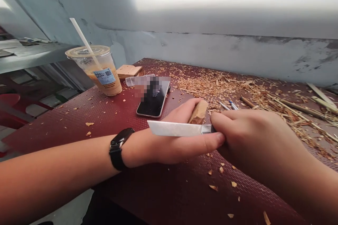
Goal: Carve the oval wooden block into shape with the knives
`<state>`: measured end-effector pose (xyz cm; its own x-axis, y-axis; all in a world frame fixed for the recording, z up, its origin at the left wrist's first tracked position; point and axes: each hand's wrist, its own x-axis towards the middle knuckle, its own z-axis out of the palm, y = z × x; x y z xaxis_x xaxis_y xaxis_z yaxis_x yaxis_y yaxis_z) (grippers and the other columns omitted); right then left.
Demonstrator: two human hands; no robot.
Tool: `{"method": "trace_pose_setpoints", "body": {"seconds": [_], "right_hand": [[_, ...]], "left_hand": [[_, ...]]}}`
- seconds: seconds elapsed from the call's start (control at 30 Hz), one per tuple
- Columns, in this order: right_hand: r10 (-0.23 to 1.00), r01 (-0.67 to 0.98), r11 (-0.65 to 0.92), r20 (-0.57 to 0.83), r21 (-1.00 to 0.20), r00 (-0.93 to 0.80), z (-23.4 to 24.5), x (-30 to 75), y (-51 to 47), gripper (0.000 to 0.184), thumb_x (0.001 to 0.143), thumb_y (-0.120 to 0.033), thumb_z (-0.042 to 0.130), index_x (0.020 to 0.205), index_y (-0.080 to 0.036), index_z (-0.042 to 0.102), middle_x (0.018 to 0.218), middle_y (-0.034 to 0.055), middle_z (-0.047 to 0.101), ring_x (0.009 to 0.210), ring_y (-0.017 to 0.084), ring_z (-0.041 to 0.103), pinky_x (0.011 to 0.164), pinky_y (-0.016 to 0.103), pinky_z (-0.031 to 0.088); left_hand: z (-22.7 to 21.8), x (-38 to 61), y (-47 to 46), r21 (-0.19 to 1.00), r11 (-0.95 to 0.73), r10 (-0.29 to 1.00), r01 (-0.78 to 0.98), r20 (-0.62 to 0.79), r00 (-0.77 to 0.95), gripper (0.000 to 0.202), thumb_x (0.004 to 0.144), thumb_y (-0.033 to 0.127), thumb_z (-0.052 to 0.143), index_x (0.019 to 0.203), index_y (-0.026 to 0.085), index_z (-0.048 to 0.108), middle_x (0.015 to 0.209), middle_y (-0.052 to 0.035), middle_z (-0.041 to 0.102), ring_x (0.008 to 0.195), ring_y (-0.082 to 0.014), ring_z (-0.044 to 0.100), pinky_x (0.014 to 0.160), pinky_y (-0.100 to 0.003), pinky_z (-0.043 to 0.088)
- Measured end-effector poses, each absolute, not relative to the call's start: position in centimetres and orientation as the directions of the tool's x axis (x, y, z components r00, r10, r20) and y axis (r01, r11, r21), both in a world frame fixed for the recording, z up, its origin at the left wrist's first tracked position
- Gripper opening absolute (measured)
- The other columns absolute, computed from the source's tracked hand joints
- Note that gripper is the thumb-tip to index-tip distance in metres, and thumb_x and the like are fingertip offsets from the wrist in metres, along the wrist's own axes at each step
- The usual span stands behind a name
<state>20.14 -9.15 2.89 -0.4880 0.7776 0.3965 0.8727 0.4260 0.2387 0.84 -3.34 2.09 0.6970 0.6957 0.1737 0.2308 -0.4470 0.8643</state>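
Observation:
My right hand [248, 133] is closed around the dark handle of a knife [175, 129], whose blade points left and lies across my left wrist and palm in the view. A small carved piece of wood [198, 111] is held in my left hand [182, 140], with the fingers curled behind it. The left thumb stretches to the right, its tip at the knife handle beside my right fist. The blade's base is right by the lower end of the wood. Most of the knife handle is hidden by my right fingers.
Wood shavings [211, 82] cover the back of the dark red table [113, 119]. A phone [151, 102], a clear plastic box [139, 80], wooden blocks [129, 71] and a drink cup with straw [101, 70] stand behind my left arm. Pens [232, 104] and sticks [301, 108] lie right.

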Motion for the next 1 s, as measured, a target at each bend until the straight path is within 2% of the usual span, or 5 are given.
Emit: {"method": "trace_pose_setpoints", "body": {"seconds": [0.1, 0.23, 0.47, 0.73, 1.0], "right_hand": [[0.780, 0.861, 0.465, 0.364, 0.207, -0.509, 3.0, 20.4, -8.9, 0.018, 0.076, -0.009, 0.052, 0.064, -0.022, 0.049, 0.054, -0.0021, 0.054, 0.045, 0.014, 0.047, 0.051, 0.029, 0.019], [0.773, 0.850, 0.495, 0.353, 0.181, -0.526, 2.7, 20.4, -8.6, 0.019, 0.075, -0.006, 0.047, 0.064, -0.022, 0.048, 0.055, -0.0021, 0.053, 0.045, 0.014, 0.047, 0.052, 0.029, 0.020], [0.815, 0.948, 0.284, 0.485, 0.142, -0.317, 1.8, 19.3, -9.4, 0.020, 0.076, -0.009, 0.050, 0.062, -0.023, 0.045, 0.053, -0.0008, 0.052, 0.042, 0.013, 0.043, 0.050, 0.028, 0.023], [0.866, 0.977, 0.203, 0.454, 0.062, -0.209, 1.3, 18.8, -9.7, 0.023, 0.087, -0.015, 0.053, 0.066, -0.022, 0.048, 0.055, -0.0014, 0.052, 0.044, 0.012, 0.041, 0.051, 0.027, 0.024], [0.811, 0.883, 0.441, 0.351, 0.158, -0.468, 2.8, 20.2, -9.0, 0.019, 0.078, -0.008, 0.050, 0.066, -0.022, 0.053, 0.056, -0.0017, 0.058, 0.046, 0.016, 0.050, 0.052, 0.029, 0.022]], "left_hand": [[2.1, 0.7, -3.2, 0.867, -0.443, 0.626, 0.227, 0.118, 0.771, 0.033, 0.084, 0.041, 0.072, 0.096, 0.021, 0.048, 0.092, -0.0014, 0.056, 0.079, -0.0177, 0.050, 0.067, -0.035, 0.045], [1.3, 1.1, -3.5, 0.839, -0.530, 0.569, 0.123, 0.244, 0.785, 0.024, 0.092, 0.037, 0.063, 0.088, 0.022, 0.046, 0.087, 0.0005, 0.053, 0.075, -0.0158, 0.048, 0.069, -0.035, 0.044], [0.8, 2.0, -3.9, 0.777, -0.624, 0.640, 0.085, 0.445, 0.627, 0.026, 0.091, 0.037, 0.065, 0.087, 0.023, 0.043, 0.084, -0.0013, 0.046, 0.077, -0.0193, 0.045, 0.076, -0.042, 0.046], [-0.8, 1.9, -3.8, 0.734, -0.674, 0.661, 0.083, 0.548, 0.512, 0.033, 0.090, 0.034, 0.069, 0.085, 0.024, 0.039, 0.101, -0.0069, 0.056, 0.101, -0.0243, 0.057, 0.092, -0.044, 0.049], [2.0, 0.9, -3.4, 0.862, -0.467, 0.617, 0.198, 0.157, 0.771, 0.033, 0.093, 0.049, 0.062, 0.098, 0.021, 0.047, 0.101, -0.0061, 0.061, 0.086, -0.0200, 0.056, 0.075, -0.037, 0.048]]}}
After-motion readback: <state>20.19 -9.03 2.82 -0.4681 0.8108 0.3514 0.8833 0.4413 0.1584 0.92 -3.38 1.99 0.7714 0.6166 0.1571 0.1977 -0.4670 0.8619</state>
